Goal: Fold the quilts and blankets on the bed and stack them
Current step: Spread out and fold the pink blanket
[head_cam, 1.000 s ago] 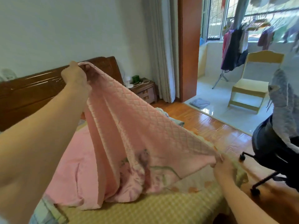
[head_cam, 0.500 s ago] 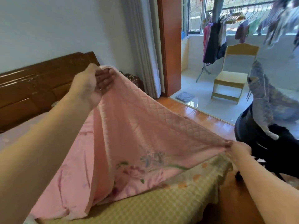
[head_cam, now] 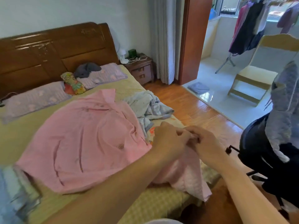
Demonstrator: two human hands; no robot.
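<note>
At bed's [head_cam: 24, 135] near right corner: both hands meet.
Left hand [head_cam: 168, 139] & right hand [head_cam: 205, 143] fingers curled, pinching pink quilt's [head_cam: 84, 139] edge betw. them.

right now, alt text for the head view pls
Both hands, left hand and right hand, meet pinching a corner of a pink quilt spread over a bed; a crumpled light blue blanket lies beyond it.

A pink quilt [head_cam: 84, 138] lies spread over the bed [head_cam: 24, 131], one end hanging off the near edge. The left hand [head_cam: 168, 139] and right hand [head_cam: 205, 143] meet just above it, fingers curled, pinching its pink edge between them. A crumpled pale blue blanket [head_cam: 148, 105] lies beside the quilt.
</note>
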